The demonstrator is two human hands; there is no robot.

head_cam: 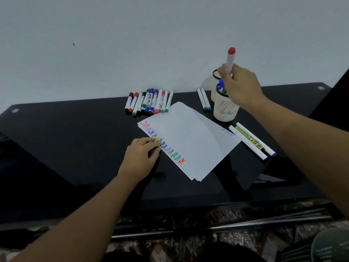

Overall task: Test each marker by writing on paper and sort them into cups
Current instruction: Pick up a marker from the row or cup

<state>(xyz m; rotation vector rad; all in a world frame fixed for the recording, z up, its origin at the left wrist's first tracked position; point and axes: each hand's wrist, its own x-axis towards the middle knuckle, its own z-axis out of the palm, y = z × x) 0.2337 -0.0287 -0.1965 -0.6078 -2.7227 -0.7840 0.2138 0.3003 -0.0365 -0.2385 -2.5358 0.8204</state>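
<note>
Gripping a red-capped marker (230, 59) upright in our right hand (239, 86) above 2 cups, we see blue and green markers in the near mesh cup (224, 108), the far cup (215, 76) mostly hidden, while our left hand (140, 159) pinches a yellow-tipped marker (156, 139) at the paper (188, 140).

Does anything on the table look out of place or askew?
Nothing is spilled or damaged. The paper sheets lie turned at an angle and fanned unevenly, and three markers lie loose beside the mesh cup.
</note>
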